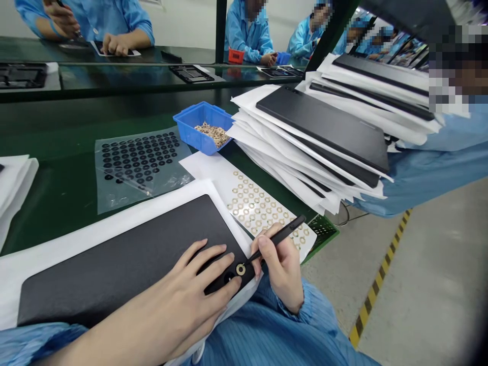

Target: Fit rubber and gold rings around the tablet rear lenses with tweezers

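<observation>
A flat dark-grey tablet back cover lies on white sheeting in front of me. My left hand rests on its right end, palm down with fingers stretched out. My right hand is closed round black tweezers, whose tip reaches a small gold ring at the cover's corner. Whether the tip grips the ring or only touches it, I cannot tell. Just beyond lies a white sheet bearing rows of gold ring stickers. Farther left is a clear film with rows of black ring-shaped pieces.
A blue bin of small tan pieces stands behind the sheets. At right, stacked dark covers with white paper between them reach the table edge. A green perforated basket sits below. Co-workers in blue sit across the line and at right.
</observation>
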Demonstrator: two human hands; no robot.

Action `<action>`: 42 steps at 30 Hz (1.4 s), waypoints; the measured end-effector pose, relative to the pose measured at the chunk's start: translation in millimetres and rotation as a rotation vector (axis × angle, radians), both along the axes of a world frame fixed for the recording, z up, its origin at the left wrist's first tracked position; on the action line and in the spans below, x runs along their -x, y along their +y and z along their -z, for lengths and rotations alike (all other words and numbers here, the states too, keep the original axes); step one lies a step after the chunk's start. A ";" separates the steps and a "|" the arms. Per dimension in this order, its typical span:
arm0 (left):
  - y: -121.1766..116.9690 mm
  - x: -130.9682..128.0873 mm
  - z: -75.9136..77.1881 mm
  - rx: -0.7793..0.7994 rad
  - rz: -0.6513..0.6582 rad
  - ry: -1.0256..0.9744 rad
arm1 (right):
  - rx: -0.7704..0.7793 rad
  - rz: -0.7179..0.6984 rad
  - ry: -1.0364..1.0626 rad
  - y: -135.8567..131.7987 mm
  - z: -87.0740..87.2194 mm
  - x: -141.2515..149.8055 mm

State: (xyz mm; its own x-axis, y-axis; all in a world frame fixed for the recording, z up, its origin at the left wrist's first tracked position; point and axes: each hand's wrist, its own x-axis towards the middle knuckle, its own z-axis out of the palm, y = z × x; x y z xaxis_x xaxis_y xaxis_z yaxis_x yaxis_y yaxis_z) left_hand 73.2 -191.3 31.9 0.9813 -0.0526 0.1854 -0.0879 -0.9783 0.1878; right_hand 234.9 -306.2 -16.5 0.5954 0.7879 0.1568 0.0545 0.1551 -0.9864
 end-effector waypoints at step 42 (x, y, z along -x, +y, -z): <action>3.4 -13.3 1.1 0.153 -0.029 0.008 | -0.228 0.065 0.018 -8.9 9.3 10.2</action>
State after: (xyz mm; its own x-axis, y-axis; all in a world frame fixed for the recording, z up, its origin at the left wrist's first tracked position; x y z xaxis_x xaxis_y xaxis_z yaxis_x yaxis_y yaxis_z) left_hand 86.4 -187.9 30.8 0.9834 0.0037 0.1816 -0.0584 -0.9404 0.3349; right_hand 224.8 -315.1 -25.8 0.6480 0.6932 0.3155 0.0547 0.3708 -0.9271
